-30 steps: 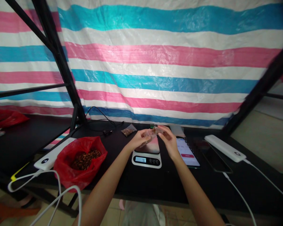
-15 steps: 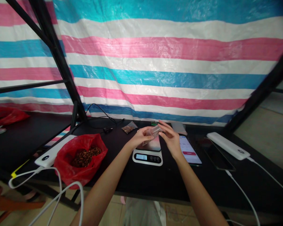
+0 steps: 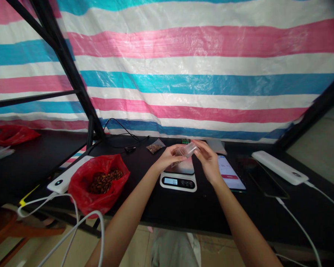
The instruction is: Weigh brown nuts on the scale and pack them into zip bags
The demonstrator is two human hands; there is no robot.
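Note:
Over the kitchen scale point(image 3: 179, 183), my left hand point(image 3: 171, 156) is closed on the lower part of a small clear plastic bag point(image 3: 189, 149). Something brownish shows through the bag by my left fingers. My right hand point(image 3: 207, 157) pinches the bag's upper end, which tilts up to the right. The scale has a metal plate and a lit display that seems to read zero. Behind it to the left lies a filled clear bag point(image 3: 155, 147) of brown pieces. To the left, a red plastic bag point(image 3: 98, 184) stands open with many brown bean-like pieces inside.
Right of the scale lie a lit phone point(image 3: 230, 174), a dark phone point(image 3: 268, 180) and a white power bank point(image 3: 280, 167). Another power bank point(image 3: 69, 174) with a looping white cable sits left. A striped sheet point(image 3: 195, 85) hangs behind the black table.
The view has shifted slightly. Both hands still hold the small clear bag above the scale, with its upper end now showing a little more plainly between them.

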